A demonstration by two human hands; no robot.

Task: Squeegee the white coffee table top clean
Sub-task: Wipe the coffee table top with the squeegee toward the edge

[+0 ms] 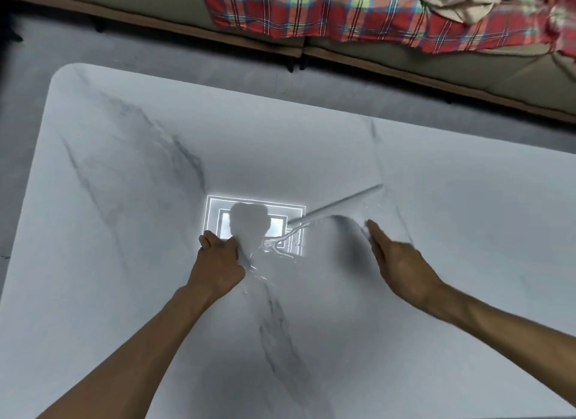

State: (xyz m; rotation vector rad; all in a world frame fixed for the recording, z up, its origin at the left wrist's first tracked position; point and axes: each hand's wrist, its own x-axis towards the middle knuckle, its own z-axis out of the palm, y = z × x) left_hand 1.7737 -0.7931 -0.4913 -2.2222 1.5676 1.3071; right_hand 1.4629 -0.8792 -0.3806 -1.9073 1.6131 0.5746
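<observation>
Head view, frame centre: my right hand (402, 262), open, empty, trails the blurred squeegee (335, 208); left hand (218, 256), curled, seemingly empty. Puddle (274, 250) may streak the table (124, 262).

1. A home living room.
2. A low white marble-look coffee table (436, 231) stands on grey floor (187, 53).
3. Beyond it, a beige sofa (467, 72) carries a plaid blanket (311, 10).

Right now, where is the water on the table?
In the head view, the water lies mid-table, between the left hand and right hand, over the bright light reflection.
</observation>
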